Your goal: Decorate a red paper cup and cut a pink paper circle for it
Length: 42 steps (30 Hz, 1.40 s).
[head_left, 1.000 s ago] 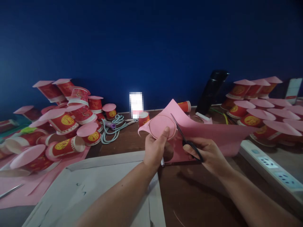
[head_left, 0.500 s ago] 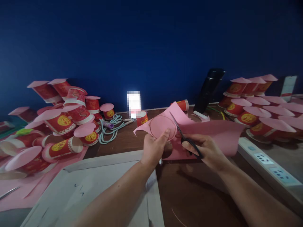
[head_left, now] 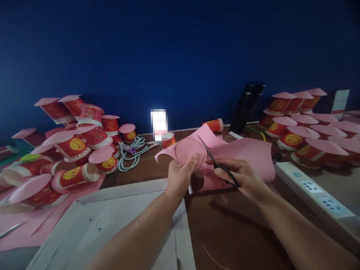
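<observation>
— Pink paper sheet [head_left: 242, 157], was that what the hands had in the head view?

— Yes. The left hand [head_left: 178, 178] pinched it at the lower edge of a drawn circle [head_left: 189, 152], thumb on top, fingers closed on the paper and holding it up off the worktop [head_left: 239, 225].

— And the right hand [head_left: 239, 176]?

— Closed round the handles of black scissors [head_left: 218, 163], just right of the left one, the blades pointing up and away along the circle's right side.

— How far had the cutting got?

— Judging by the sheet, partway at most: the circle was joined to the paper along its top and left, and the wide part trailed off past the right hand.

— How were the arms placed?

— Both forearms reached forward and converged, wrists raised, the hands close together but not touching.

— Anything around them?

— Red cups [head_left: 74, 144] capped with pink discs were piled well to the left, more of the same stood far right, and a white power strip [head_left: 315, 191] lay beyond the right forearm.
</observation>
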{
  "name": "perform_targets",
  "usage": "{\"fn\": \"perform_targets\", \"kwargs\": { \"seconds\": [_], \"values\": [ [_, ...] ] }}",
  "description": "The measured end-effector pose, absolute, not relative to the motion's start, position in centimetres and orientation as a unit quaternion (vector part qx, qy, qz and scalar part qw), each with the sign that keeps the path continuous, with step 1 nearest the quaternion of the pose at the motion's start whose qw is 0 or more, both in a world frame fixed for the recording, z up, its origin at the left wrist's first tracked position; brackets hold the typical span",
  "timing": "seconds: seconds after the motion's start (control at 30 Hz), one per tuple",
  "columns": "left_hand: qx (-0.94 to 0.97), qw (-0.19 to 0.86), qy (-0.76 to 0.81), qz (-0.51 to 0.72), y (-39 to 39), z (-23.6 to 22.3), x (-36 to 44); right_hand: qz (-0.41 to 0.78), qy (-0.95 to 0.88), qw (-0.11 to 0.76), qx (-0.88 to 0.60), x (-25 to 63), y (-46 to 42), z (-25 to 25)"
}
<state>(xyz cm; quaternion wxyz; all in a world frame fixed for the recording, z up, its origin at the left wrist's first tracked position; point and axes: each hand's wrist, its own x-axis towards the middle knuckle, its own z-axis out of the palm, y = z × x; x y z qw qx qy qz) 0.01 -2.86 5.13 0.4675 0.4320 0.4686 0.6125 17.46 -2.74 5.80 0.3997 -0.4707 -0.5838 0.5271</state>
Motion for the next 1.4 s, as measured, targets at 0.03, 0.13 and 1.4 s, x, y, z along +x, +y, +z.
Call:
{"fn": "perform_targets", "kwargs": {
  "seconds": [0.03, 0.13, 1.4],
  "values": [
    [0.423, 0.474, 0.465, 0.618, -2.7, 4.7, 0.1, 0.53, -0.581, 0.396, -0.474, 17.4, -2.7, 5.7],
    [0.374, 0.522, 0.437, 0.63, -2.1, 3.2, 0.4, 0.54, -0.578, 0.383, -0.477, 17.4, -2.5, 5.3],
    [0.341, 0.54, 0.46, 0.617, -1.1, 0.8, 0.0, 0.538, -0.582, 0.342, -0.505, 17.3, -1.3, 4.5]
  ]
}}
